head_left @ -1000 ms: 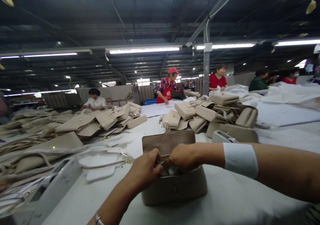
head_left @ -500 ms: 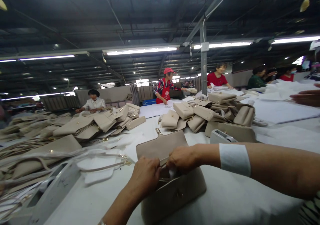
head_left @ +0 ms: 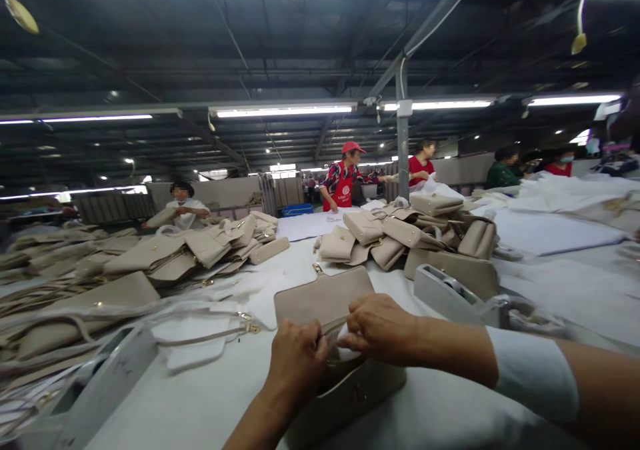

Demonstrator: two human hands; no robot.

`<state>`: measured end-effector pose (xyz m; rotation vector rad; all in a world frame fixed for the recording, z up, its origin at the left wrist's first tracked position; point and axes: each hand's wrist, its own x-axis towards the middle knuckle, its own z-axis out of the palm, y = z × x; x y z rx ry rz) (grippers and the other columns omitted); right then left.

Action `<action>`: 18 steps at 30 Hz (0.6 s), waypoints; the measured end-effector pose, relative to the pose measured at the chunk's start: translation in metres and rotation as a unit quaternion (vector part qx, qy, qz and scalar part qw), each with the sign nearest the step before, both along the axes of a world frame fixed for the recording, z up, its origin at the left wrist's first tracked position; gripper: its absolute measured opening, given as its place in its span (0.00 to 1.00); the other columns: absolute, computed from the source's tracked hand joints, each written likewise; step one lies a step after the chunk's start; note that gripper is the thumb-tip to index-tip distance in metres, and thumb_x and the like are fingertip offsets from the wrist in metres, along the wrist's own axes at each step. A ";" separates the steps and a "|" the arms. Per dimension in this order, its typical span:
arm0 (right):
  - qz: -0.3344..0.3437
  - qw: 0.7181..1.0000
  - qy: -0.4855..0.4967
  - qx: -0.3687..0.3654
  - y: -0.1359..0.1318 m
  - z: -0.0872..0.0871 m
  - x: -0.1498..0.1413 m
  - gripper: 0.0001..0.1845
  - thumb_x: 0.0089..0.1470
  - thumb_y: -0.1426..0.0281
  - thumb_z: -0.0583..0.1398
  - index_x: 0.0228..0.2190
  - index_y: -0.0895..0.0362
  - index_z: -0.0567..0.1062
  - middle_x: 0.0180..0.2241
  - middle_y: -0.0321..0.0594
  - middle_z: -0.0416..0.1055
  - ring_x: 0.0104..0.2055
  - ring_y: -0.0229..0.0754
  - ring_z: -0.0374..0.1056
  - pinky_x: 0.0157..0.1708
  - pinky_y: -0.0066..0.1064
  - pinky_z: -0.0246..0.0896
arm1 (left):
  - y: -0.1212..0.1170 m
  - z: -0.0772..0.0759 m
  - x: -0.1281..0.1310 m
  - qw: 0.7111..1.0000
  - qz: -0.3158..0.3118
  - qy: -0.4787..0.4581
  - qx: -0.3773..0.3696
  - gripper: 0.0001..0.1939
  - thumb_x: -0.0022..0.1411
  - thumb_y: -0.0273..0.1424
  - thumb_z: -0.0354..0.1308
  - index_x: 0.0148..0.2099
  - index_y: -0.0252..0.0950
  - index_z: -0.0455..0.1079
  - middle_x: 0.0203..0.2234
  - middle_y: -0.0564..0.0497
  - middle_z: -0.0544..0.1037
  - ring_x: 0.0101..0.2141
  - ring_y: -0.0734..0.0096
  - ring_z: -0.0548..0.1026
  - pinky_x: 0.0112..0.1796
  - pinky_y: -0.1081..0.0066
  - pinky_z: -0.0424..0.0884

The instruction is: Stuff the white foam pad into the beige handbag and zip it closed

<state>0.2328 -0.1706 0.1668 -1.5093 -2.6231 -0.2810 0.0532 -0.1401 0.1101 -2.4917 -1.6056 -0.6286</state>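
Observation:
A beige handbag (head_left: 350, 397) stands on the white-covered table in front of me, its flap (head_left: 325, 293) folded back away from me. My left hand (head_left: 297, 357) is closed on the left edge of the bag's opening. At the right of the opening, my right hand (head_left: 383, 330) pinches a piece of white wrapping (head_left: 349, 348), partly inside the bag. The fingertips of my left hand are hidden, and the bag's inside shows only in part.
Beige handbags (head_left: 400, 230) lie heaped beyond, and another heap (head_left: 150, 253) spreads at left. Grey tape dispensers stand at left (head_left: 107, 377) and right (head_left: 447, 297). A strap (head_left: 210, 337) lies on white sheets. Several co-workers, one in a red cap (head_left: 354, 147), are across the table.
My right hand has drawn up and out of the bag's opening, and more of the white wrapping shows. My left hand stays at the edge. A hand at the far right has left view.

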 end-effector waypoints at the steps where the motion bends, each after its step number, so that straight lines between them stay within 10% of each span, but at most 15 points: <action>1: -0.014 1.000 -0.021 0.020 0.000 -0.007 -0.005 0.23 0.56 0.54 0.54 0.27 0.60 0.78 0.28 0.46 0.73 0.34 0.47 0.68 0.35 0.34 0.58 | -0.002 -0.001 0.000 1.000 -0.001 -0.002 0.009 0.11 0.59 0.31 0.49 0.28 0.38 0.70 0.24 0.49 0.76 0.31 0.63 0.69 0.32 0.68 0.55; 6: -0.036 0.995 -0.067 0.066 0.001 -0.025 -0.020 0.23 0.56 0.56 0.54 0.28 0.63 0.78 0.28 0.53 0.74 0.36 0.52 0.69 0.38 0.40 0.58 | -0.004 -0.003 -0.002 0.999 -0.011 -0.033 -0.012 0.11 0.61 0.32 0.49 0.29 0.38 0.70 0.27 0.50 0.77 0.34 0.63 0.69 0.35 0.68 0.57; 18: 0.034 0.976 -0.003 -0.215 0.002 -0.013 -0.008 0.08 0.41 0.66 0.59 0.21 0.59 0.73 0.17 0.32 0.61 0.20 0.34 0.54 0.20 0.26 0.46 | -0.008 -0.004 0.000 0.999 0.010 -0.031 0.010 0.11 0.62 0.30 0.47 0.31 0.37 0.69 0.28 0.48 0.76 0.35 0.60 0.69 0.37 0.66 0.58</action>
